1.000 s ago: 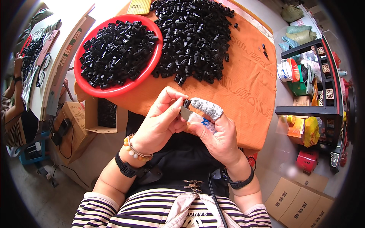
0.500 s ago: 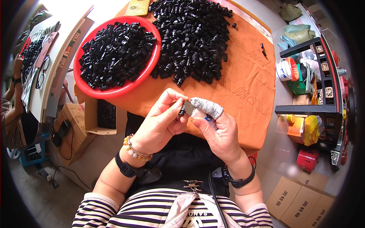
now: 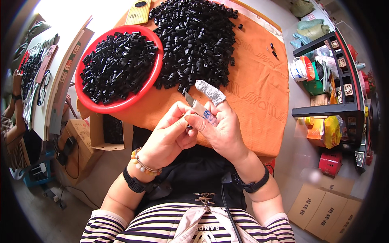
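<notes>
My right hand [image 3: 223, 131] holds a small knife [image 3: 205, 114] with a pointed metal blade and a pale wrapped handle. Its index finger wears a grey knitted finger cover [image 3: 210, 92] and is raised off the knife. My left hand [image 3: 174, 128] is closed in a pinch, touching the right thumb; a bit of a small black plastic part [image 3: 189, 126] shows between its fingers, mostly hidden. Beyond both hands, a heap of similar black parts [image 3: 194, 48] lies on the orange tablecloth [image 3: 259, 135]. At the left, a red basin [image 3: 160, 65] is filled with more of them.
A yellow slatted board [image 3: 138, 15] lies at the table's far edge. Beside the table at left stands an open carton [image 3: 96, 131] with black parts. A dark shelf rack [image 3: 328, 109] and flattened cardboard [image 3: 324, 206] are at right. Another person's arm [image 3: 17, 109] shows far left.
The knife has turned so its blade points up and away, clear of the black part. My right index finger has lifted and straightened. The view has shifted slightly.
</notes>
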Demonstrator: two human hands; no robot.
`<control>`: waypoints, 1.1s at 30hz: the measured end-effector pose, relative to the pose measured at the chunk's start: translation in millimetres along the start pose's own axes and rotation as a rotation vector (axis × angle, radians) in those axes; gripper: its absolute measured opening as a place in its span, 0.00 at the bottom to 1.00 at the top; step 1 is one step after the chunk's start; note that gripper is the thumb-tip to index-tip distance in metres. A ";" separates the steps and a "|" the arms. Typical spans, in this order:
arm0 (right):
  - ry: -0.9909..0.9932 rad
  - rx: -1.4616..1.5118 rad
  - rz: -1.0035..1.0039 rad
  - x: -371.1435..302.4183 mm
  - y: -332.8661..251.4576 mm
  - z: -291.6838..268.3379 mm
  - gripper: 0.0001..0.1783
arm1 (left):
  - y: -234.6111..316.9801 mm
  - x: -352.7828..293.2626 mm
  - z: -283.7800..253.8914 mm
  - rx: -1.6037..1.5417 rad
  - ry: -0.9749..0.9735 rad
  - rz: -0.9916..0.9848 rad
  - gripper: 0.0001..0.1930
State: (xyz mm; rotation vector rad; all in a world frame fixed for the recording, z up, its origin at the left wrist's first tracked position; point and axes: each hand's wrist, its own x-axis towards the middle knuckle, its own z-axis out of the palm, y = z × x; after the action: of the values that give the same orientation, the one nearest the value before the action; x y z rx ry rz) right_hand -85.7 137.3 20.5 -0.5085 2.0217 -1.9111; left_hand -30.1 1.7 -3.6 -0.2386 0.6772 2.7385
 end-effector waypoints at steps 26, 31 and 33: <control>0.345 -0.534 -0.133 36.9 57.3 -51.9 0.32 | 84.3 -16.3 -44.2 0.310 0.183 0.629 0.29; 0.320 -0.733 -0.052 36.0 57.4 -46.3 0.33 | 74.6 -11.9 -37.3 0.280 0.172 0.603 0.21; 0.325 -0.640 -0.074 35.0 59.7 -45.0 0.35 | 65.9 -9.4 -28.2 0.310 0.179 0.502 0.17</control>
State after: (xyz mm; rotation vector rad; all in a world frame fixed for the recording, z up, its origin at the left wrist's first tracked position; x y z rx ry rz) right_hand -139.9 163.8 -35.9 -0.4354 2.8750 -1.4153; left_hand -41.0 -69.6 2.0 -0.2740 1.3583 3.0340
